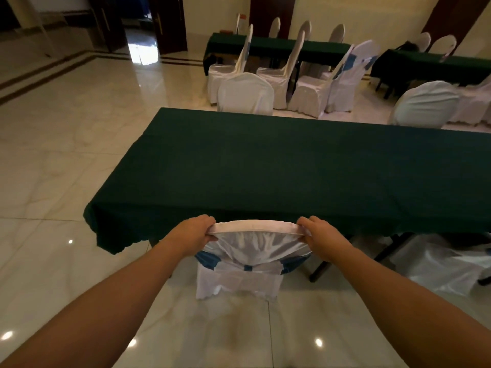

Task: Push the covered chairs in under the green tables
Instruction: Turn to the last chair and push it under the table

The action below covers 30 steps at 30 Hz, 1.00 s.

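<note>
Across the polished marble floor (pixel 66 160) of this hall, the job looks only partly done. The nearest green tabletop (pixel 292 171) runs wide across the middle of the view, its cloth hanging over the near edge. On its far side two covered chairs (pixel 245 94) stand close against it, backs upright, so those seem in place. Beyond them, at the rear green table (pixel 276 47), a row of white-covered chairs (pixel 316 88) stands pulled out and turned at angles, well apart from the table edge; those probably have yet to be pushed in. At the lower right another covered chair (pixel 441 264) sits low beside the table leg, too blurred to judge. The chair in hand (pixel 247 251), white with a blue sash, has its back just at the near edge of the cloth, so its seat appears to be mostly under. The left hand (pixel 192 236) and the right hand (pixel 322 239) each clasp a top corner of its back, fingers (pixel 210 221) curled over the rim and thumbs pinching the cover.
</note>
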Available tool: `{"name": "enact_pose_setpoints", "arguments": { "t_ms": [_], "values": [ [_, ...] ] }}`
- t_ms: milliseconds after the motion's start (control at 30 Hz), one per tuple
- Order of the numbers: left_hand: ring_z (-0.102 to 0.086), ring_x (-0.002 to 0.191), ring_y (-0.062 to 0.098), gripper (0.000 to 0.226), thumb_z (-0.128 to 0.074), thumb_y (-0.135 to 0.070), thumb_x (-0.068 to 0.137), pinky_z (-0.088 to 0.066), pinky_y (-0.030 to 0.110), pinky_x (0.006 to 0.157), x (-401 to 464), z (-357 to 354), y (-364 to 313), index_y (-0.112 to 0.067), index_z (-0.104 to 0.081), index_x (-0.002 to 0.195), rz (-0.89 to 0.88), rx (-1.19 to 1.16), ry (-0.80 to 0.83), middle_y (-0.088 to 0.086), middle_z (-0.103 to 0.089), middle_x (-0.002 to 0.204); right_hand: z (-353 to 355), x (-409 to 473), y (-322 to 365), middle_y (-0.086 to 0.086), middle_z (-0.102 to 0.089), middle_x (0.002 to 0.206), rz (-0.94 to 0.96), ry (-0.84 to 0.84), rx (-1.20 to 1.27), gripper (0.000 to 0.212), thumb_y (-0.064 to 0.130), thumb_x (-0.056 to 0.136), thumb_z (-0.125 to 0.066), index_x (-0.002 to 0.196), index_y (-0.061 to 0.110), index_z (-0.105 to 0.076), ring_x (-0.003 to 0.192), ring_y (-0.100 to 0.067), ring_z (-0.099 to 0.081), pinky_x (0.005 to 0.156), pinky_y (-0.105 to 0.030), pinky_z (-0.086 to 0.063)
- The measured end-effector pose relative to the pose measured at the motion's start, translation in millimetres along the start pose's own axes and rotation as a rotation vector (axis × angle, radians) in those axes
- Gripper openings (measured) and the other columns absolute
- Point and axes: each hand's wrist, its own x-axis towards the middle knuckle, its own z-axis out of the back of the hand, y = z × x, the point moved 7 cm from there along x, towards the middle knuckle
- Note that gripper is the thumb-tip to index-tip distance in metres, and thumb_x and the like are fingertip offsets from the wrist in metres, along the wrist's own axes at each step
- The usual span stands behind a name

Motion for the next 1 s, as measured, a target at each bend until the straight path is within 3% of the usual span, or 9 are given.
{"name": "enact_pose_setpoints", "arguments": {
  "t_ms": [367, 533, 1000],
  "values": [
    [-0.054, 0.077, 0.005, 0.021, -0.072, -0.041, 0.085, -0.046, 0.023, 0.07, -18.3, 7.4, 27.4, -0.043, -0.054, 0.096, -0.039, 0.009, 0.005, -0.019, -0.053, 0.089, -5.6, -5.5, 30.2, 0.002, -0.054, 0.114, 0.043, 0.0, -0.001, 0.031, 0.023, 0.097, -0.065, 0.124, 0.033, -0.054, 0.097, -0.016, -0.051, 0.083, -0.03, -0.046],
    [-0.054, 0.079, 0.007, 0.023, -0.071, -0.037, 0.088, -0.046, 0.025, 0.076, -15.4, 20.0, 51.8, -0.037, -0.057, 0.105, 0.014, 0.031, -0.028, -0.016, -0.054, 0.091, -14.3, 3.9, 53.9, 0.001, -0.052, 0.11, 0.032, -0.029, 0.025, 0.035, 0.023, 0.097, -0.065, 0.128, 0.032, -0.052, 0.094, -0.018, -0.051, 0.081, -0.031, -0.048],
    [-0.055, 0.086, 0.013, 0.022, -0.068, -0.035, 0.091, -0.049, 0.032, 0.081, 30.8, 36.2, 31.2, -0.028, -0.06, 0.111, 0.022, 0.01, 0.0, -0.006, -0.057, 0.097, 1.9, 50.6, 26.9, 0.0, -0.049, 0.109, -0.077, -0.044, 0.044, 0.036, 0.016, 0.098, -0.062, 0.129, 0.029, -0.053, 0.095, -0.02, -0.051, 0.082, -0.033, -0.049]
  ]
}}
